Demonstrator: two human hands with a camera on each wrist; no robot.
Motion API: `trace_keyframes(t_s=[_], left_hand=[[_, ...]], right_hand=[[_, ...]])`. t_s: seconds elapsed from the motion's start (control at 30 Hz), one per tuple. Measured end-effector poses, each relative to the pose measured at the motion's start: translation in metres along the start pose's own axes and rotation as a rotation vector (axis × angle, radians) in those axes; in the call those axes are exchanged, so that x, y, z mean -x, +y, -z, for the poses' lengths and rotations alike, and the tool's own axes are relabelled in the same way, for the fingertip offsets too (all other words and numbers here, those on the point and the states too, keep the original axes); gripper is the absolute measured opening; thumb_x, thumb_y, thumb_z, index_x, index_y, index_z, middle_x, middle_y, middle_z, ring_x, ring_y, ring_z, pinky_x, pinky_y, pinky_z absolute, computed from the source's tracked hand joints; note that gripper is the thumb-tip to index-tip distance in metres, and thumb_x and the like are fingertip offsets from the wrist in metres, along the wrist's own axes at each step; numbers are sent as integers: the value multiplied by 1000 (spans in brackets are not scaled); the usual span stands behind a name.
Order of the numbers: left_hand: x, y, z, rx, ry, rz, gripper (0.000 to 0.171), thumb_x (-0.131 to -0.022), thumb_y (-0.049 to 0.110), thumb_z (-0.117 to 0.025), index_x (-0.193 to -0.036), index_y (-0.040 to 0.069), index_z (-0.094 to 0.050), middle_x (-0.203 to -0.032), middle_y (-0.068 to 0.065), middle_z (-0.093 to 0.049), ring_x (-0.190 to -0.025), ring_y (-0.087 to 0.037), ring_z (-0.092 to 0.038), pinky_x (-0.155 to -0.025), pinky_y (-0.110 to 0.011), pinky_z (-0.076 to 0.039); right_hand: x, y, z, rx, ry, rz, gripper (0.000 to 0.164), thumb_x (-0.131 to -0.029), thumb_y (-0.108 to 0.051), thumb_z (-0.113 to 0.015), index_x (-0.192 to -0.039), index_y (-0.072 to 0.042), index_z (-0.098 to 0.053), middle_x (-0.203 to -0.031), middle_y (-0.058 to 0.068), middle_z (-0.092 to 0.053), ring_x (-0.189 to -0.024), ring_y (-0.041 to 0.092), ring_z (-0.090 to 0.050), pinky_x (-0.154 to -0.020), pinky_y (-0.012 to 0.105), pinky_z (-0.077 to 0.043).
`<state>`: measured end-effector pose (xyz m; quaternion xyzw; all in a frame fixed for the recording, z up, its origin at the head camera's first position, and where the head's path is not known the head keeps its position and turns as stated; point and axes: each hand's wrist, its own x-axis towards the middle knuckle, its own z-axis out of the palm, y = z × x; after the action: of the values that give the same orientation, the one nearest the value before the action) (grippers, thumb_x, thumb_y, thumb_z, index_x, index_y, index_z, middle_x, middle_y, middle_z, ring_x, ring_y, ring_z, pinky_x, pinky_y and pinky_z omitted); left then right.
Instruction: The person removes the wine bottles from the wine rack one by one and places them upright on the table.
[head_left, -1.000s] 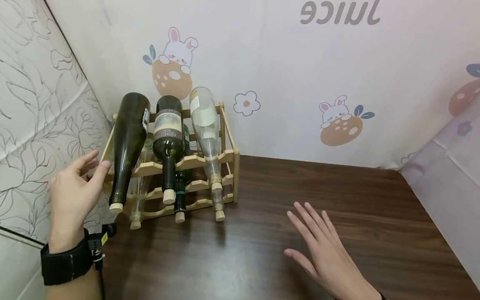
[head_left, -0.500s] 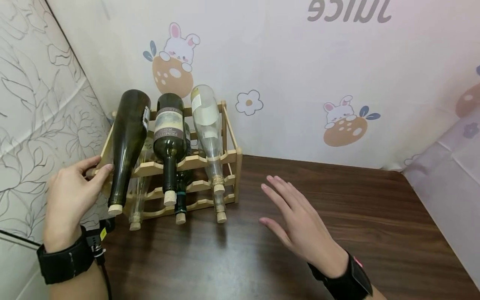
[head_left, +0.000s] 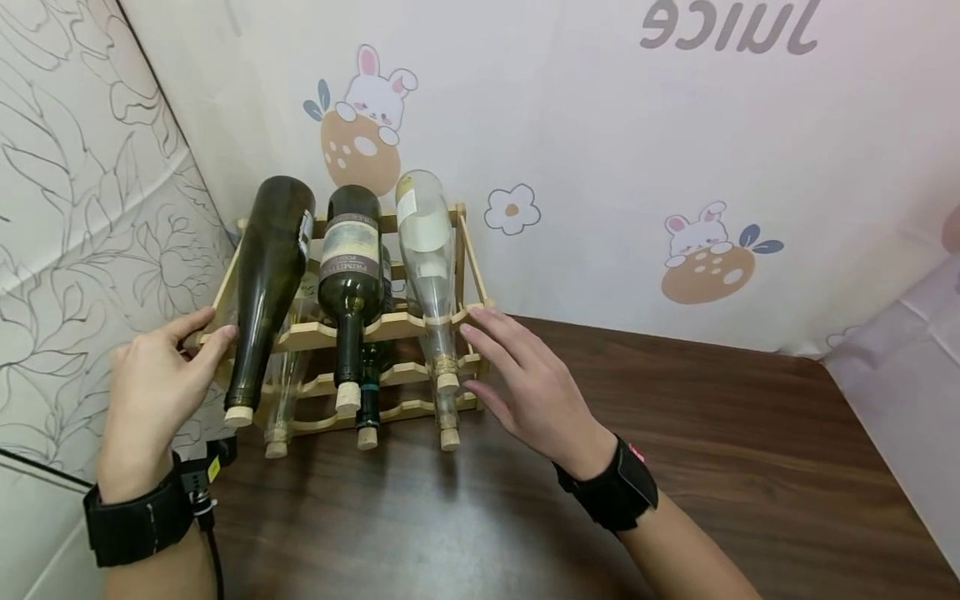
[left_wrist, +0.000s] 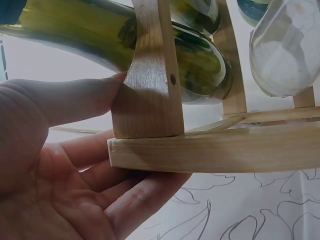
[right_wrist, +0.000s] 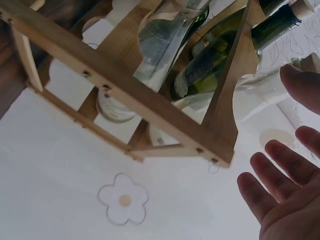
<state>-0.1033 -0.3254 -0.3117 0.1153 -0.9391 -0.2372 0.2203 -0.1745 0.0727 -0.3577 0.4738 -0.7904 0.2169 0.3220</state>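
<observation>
A wooden wine rack [head_left: 311, 337] holds corked bottles, necks toward me. Along its top lie a dark bottle [head_left: 266, 267], a dark bottle with a banded label [head_left: 350, 242] and a clear bottle [head_left: 426, 221]. My left hand [head_left: 153, 383] grips the rack's left front corner; the left wrist view has the thumb against the front rail [left_wrist: 150, 110] and fingers behind the side bar [left_wrist: 215, 155]. My right hand [head_left: 532, 387] is at the right front corner with fingers extended. In the right wrist view, a gap separates its fingertips from the rack [right_wrist: 120, 95].
Lower tiers carry a clear bottle [head_left: 281, 408], a dark green bottle [head_left: 368, 408] and another clear one [head_left: 447, 417]. The rack stands on a dark wood table [head_left: 720, 467], close to the patterned back wall covering [head_left: 592, 167] and the left one [head_left: 67, 192].
My right hand has travelled left and away from me, from over the table to the rack's right corner. My left hand has closed in on the left corner. The bottles keep their places.
</observation>
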Motion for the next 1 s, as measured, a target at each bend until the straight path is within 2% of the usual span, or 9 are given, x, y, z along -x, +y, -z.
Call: trace_keyframes(t_s=[0.07, 0.13, 0.2, 0.33, 0.5, 0.63, 0.8, 1.0], left_hand=[[0, 0, 0, 0, -15, 9, 56, -106, 40, -61, -143, -2, -62, -64, -10, -63, -47, -14, -40, -46, -32, -32], [0, 1, -1, -1, -18, 12, 57, -106, 40, -61, -144, -2, -61, -65, -9, -63, -48, -13, -39, -47, -31, -32], [-1, 1, -2, 2, -16, 17, 57, -106, 40, -61, -145, -1, -60, -73, -16, -68, -48, -14, -40, -46, -31, -32], [-1, 1, -3, 22, -15, 29, 59, -106, 39, -62, -150, -1, -56, -99, -28, -75, -49, -12, -41, -45, -31, -32], [1, -1, -3, 44, -20, 44, 61, -107, 38, -62, -153, -1, -51, -108, -30, -75, -48, -9, -41, -44, -30, -32], [1, 0, -3, 42, -18, 52, 61, -107, 39, -61, -154, 1, -51, -110, -30, -75, -46, -10, -39, -43, -30, -31], [1, 0, -4, 39, -19, 65, 64, -107, 40, -61, -155, 1, -49, -119, -31, -73, -48, -8, -41, -45, -30, -33], [0, -1, -4, 30, -8, 62, 67, -106, 41, -61, -157, 1, -45, -130, -29, -71, -55, -2, -44, -52, -27, -35]], right_hand=[[-7, 0, -4, 5, -10, 20, 70, -92, -13, -84, -153, -3, -51, -158, 20, -51, -148, 34, -49, -128, 39, -35], [-13, 1, -8, 15, -18, 36, 70, -91, -7, -83, -153, -4, -51, -158, 20, -51, -149, 34, -49, -128, 41, -35], [-19, 2, -11, 26, -24, 47, 71, -89, -2, -80, -154, -5, -50, -158, 19, -52, -149, 33, -50, -127, 43, -37], [-27, 5, -18, 39, -27, 62, 75, -83, 7, -77, -152, -6, -52, -157, 20, -54, -149, 34, -50, -123, 47, -42], [-32, 9, -24, 19, -37, 79, 76, -82, 13, -71, -152, -9, -54, -157, 19, -54, -150, 34, -49, -122, 48, -43], [-35, 11, -26, 32, -39, 92, 72, -85, 14, -67, -152, -11, -55, -158, 18, -54, -151, 34, -49, -123, 47, -42], [-38, 15, -28, 67, -31, 132, 62, -91, 8, -69, -148, -16, -61, -156, 17, -57, -149, 34, -50, -121, 48, -44], [-43, 22, -30, 90, -62, 202, 57, -94, -1, -77, -147, -18, -63, -156, 13, -58, -151, 35, -49, -103, 45, -58]])
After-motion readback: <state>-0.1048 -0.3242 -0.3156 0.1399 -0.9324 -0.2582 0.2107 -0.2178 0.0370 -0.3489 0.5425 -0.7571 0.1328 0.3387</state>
